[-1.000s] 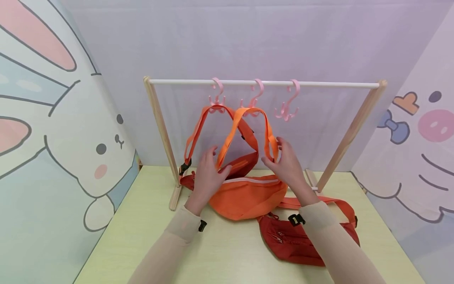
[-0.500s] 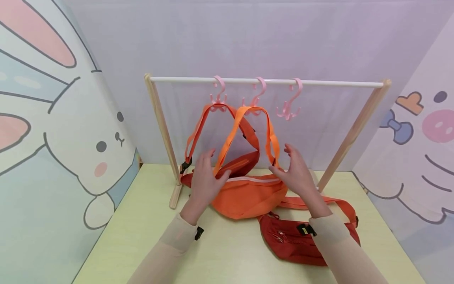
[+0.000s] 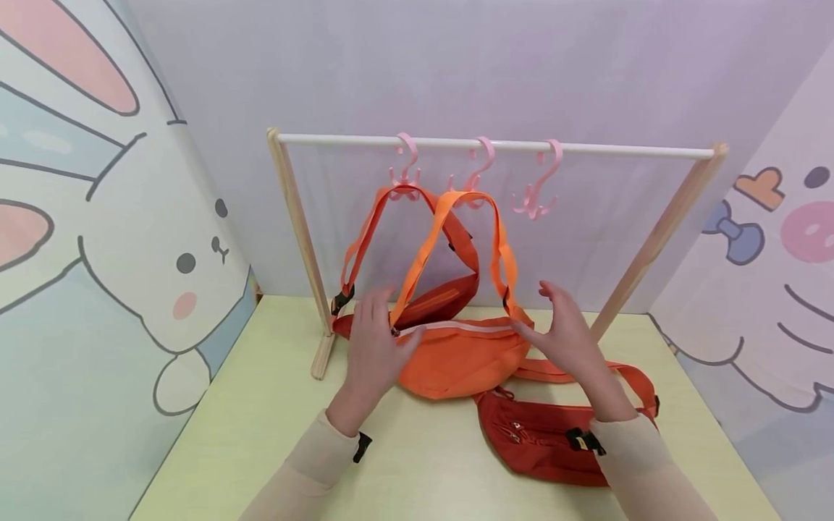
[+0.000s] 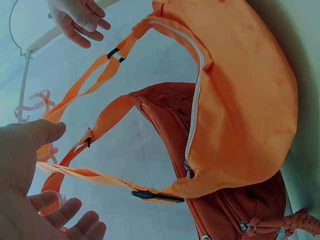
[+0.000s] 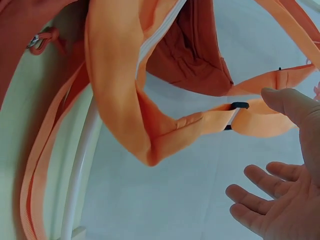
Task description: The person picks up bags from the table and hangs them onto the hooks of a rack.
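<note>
Head view: orange bag (image 3: 462, 363) at frame centre, long axis left to right.
Flanked by left hand (image 3: 376, 349) and right hand (image 3: 570, 339), one per end, both spread, gripping nothing; nearer one indeterminable; strap (image 3: 441, 221) rising to middle pink hook (image 3: 481, 170).

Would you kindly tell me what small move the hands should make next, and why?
I would probably lower the right hand to the red bag on the table: that hand is open, the orange bag has its strap over the middle hook, and the right hook bears no bag.
</note>
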A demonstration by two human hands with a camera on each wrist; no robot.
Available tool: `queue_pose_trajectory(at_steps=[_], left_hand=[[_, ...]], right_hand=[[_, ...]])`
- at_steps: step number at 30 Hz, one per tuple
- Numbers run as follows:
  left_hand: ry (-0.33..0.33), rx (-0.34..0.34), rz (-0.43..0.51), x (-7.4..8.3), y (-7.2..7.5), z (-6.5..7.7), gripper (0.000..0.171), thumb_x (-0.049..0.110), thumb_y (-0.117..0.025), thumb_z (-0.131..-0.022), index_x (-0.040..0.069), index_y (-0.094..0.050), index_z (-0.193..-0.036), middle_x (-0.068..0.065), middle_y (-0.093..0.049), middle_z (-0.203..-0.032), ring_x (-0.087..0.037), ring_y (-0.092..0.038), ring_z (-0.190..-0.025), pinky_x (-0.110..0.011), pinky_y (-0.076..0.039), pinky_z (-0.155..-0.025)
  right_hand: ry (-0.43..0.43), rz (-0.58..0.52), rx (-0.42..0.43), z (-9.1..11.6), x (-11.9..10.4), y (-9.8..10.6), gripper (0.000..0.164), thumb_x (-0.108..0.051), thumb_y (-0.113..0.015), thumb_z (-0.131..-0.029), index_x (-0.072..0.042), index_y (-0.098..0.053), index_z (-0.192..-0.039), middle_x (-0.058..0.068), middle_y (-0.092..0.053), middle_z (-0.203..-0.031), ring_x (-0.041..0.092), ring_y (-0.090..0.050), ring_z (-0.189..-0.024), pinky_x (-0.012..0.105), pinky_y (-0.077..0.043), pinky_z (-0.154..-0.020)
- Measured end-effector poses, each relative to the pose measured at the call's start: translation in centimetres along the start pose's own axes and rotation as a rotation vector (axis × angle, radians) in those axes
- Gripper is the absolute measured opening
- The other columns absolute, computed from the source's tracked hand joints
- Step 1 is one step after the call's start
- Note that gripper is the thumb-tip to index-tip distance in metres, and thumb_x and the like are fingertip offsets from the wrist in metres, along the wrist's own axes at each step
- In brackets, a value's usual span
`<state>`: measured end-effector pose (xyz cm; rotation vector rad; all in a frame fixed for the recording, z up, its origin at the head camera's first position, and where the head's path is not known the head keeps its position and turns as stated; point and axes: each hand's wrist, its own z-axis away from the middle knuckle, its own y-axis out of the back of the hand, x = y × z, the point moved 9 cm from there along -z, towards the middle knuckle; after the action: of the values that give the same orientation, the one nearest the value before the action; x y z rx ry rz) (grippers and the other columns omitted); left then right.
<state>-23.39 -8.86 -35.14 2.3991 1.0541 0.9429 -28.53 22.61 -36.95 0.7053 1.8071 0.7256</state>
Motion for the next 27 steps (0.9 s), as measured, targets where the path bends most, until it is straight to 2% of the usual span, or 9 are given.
queue_pose_trajectory(at_steps=[6,12,15,21,27], left_hand=[[-0.036,-0.003,-0.007,1.4,-0.3,1.2,0.073,0.026,-0.092,-0.083,-0.001,-0.056,-0.141,-0.016,-0.058,-0.129,-0.033,-0.052,-0.109,-0.046,-0.049,-0.092],[-0.067,-0.077,0.008,2.3,-2.2,2.6,0.069,0.028,-0.092,-0.084,0.004,-0.058,-0.139,-0.012,-0.058,-0.129,-0.03,-0.053,-0.11,-0.045,-0.051,-0.092],[-0.091,-0.16,0.025,2.6,-3.9,3.3,0.062,0.03,-0.091,-0.086,0.005,-0.063,-0.136,-0.011,-0.061,-0.123,-0.029,-0.056,-0.109,-0.045,-0.052,-0.092],[-0.082,-0.39,-0.009,2.8,-8.3,5.4,0.053,0.038,-0.086,-0.091,0.011,-0.067,-0.132,-0.003,-0.063,-0.121,-0.023,-0.061,-0.109,-0.039,-0.055,-0.089],[-0.094,-0.503,-0.066,3.4,-11.7,7.0,0.051,0.043,-0.084,-0.092,0.015,-0.067,-0.132,0.0,-0.064,-0.121,-0.02,-0.063,-0.108,-0.036,-0.054,-0.091]], right_hand=[[-0.014,0.036,-0.045,1.2,1.9,0.0,0.086,-0.026,-0.084,-0.093,0.01,-0.037,-0.156,0.032,-0.045,-0.152,0.052,-0.044,-0.138,0.071,-0.04,-0.108],[-0.052,0.082,-0.118,2.3,4.1,-0.4,0.077,-0.023,-0.083,-0.093,0.01,-0.043,-0.15,0.033,-0.048,-0.148,0.053,-0.046,-0.136,0.07,-0.042,-0.106],[-0.04,0.136,-0.169,2.6,5.1,-1.0,0.071,-0.02,-0.083,-0.093,0.01,-0.048,-0.146,0.033,-0.052,-0.145,0.053,-0.051,-0.132,0.069,-0.045,-0.104],[-0.028,0.224,-0.288,3.4,7.6,-2.9,0.06,-0.015,-0.084,-0.092,0.006,-0.057,-0.141,0.029,-0.061,-0.136,0.047,-0.061,-0.12,0.063,-0.054,-0.095],[0.003,0.255,-0.374,4.3,9.3,-4.6,0.06,-0.022,-0.088,-0.09,0.003,-0.062,-0.137,0.025,-0.064,-0.133,0.045,-0.064,-0.117,0.06,-0.056,-0.093]])
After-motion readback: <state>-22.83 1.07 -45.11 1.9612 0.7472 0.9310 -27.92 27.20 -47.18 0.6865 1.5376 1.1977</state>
